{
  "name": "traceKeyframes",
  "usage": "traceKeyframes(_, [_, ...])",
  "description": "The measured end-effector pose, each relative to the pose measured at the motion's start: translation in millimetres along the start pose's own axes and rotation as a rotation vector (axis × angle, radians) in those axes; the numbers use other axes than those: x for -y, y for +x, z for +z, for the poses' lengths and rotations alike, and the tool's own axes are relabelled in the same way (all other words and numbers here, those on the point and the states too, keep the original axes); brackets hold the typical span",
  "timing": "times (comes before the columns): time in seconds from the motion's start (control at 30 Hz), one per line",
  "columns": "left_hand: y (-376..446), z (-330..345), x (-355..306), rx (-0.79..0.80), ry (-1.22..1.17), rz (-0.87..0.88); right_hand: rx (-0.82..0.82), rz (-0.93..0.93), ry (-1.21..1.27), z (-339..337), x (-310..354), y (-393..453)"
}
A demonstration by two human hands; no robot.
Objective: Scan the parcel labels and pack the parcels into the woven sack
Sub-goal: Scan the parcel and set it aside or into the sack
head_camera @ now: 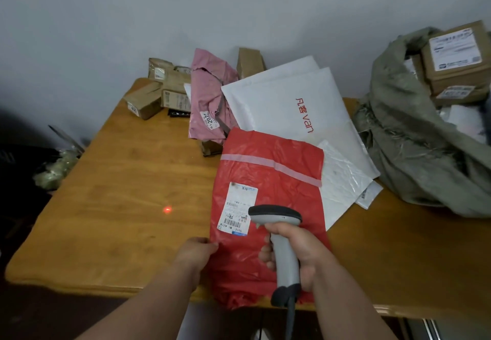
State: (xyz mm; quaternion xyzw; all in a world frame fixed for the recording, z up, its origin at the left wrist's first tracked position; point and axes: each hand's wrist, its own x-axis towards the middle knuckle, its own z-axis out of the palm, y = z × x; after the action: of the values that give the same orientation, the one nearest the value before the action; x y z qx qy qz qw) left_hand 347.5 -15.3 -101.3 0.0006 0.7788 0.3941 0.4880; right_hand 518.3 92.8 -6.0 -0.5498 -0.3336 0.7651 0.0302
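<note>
The red parcel [268, 206] lies flat on the near part of the wooden table [119, 180], its near end hanging a little over the table's edge, its white label [237, 209] facing up, which is just how a scan wants it. The left hand [195, 253] pinches the parcel's near left edge, apparently to keep the slippery plastic from sliding. The right hand [292, 253] is wrapped tight round the grey scanner [281, 238], head hovering just right of the label's barcode. But look: the red aiming dot [167, 209] sits on bare wood, well left of the parcel, so the beam is not on the label and this scan seems not yet made.

Just beyond, the red parcel overlaps white mailers [287, 100], with a pink bag [210, 100] to their left and small brown boxes [159, 89] at the far left by the wall, probably waiting their turn. On the right, the grey-green woven sack [414, 140] slumps open within easy reach, cardboard boxes [457, 60] already showing in its mouth.
</note>
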Motion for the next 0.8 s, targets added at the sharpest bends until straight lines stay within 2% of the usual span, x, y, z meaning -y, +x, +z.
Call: traceKeyframes(0.8, [11.7, -0.3, -0.6, 0.034, 0.124, 0.028, -0.068, -0.058, 0.010, 5.2, -9.3, -5.5])
